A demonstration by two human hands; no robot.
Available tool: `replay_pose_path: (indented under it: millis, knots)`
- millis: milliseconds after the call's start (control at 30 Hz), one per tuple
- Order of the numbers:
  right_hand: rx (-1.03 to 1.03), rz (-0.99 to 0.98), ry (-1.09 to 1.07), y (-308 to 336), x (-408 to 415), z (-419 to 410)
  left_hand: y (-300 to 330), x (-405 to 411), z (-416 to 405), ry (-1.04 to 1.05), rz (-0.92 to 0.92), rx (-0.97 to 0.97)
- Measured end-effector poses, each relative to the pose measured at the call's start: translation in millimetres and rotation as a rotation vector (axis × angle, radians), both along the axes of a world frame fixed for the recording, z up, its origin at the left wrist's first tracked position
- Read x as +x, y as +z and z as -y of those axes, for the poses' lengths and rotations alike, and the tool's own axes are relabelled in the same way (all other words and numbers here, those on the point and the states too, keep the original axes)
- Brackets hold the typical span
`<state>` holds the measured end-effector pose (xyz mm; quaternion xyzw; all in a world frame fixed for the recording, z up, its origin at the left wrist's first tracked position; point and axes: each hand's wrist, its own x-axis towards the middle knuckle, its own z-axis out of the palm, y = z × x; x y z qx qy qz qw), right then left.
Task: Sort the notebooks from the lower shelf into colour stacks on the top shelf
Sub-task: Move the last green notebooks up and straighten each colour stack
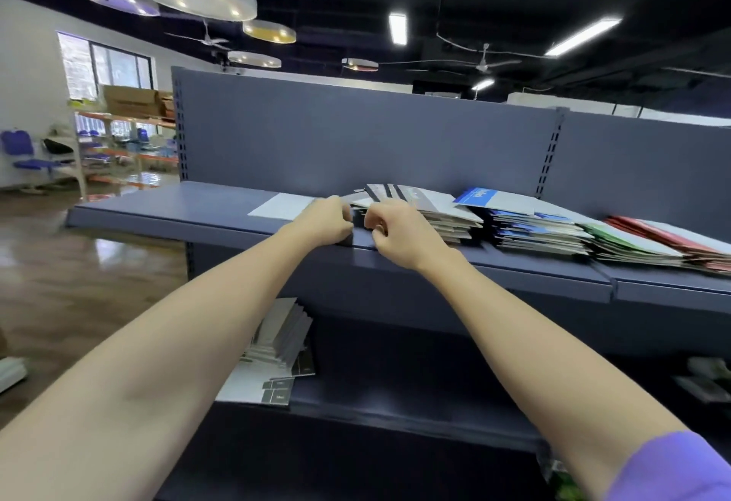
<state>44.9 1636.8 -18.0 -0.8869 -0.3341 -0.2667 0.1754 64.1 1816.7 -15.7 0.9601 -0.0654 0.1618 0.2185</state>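
Floor: glossy wooden floor to the left of the shelving, with a blue chair and racks of boxes far back by the window.
Top shelf: dark blue top shelf, its left end bare; a single pale sheet or notebook lies flat near the middle, just left of the hands.
Left hand: left hand at the front edge of the top shelf, fingers curled tight; whether they pinch a dark cover there or hold nothing, I cannot tell.
Right hand: right hand just beside the left, fingers curled at the near corner of the black and grey stack; the grip is blurred, so I cannot tell if anything is held.
Black and grey stack: fanned stack of dark and grey notebooks, touching the right hand, toward the back-to-front middle of the top shelf.
Blue stack: blue notebooks piled right of it, a blue-and-white cover on top.
Green stack: green notebooks next, leaning against the blue pile.
Red stack: red notebooks at the right end of the top shelf, running out of view.
Lower shelf: lower shelf below, with a slumped pile of grey and black notebooks at its left, partly hidden behind the left forearm.
Sleeve: purple sleeve on the right arm, bottom right corner.
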Motion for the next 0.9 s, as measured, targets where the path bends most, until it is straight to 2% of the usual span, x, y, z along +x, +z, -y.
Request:
replay_pose_path:
  millis: [100,167,233,400,567,900]
  knots:
    - [0.013,-0.077,0.012,-6,-21,13,6,-24,19,0.015,0.093,-0.037]
    - [0.041,-0.182,-0.005,-11,-34,23,9,-41,33,0.072,0.189,0.006]
    - [0.023,-0.301,-0.036,-24,-46,31,2,-58,44,0.111,0.206,0.054]
    - [-0.076,-0.540,-0.104,-85,-67,49,-54,-105,52,0.080,-0.141,0.126]
    - [-0.040,-0.679,-0.107,-148,-95,47,-132,-143,27,0.090,-0.327,0.140]
    - [-0.059,-0.692,-0.077,-221,-109,0,-202,-155,-17,0.168,-0.361,0.157]
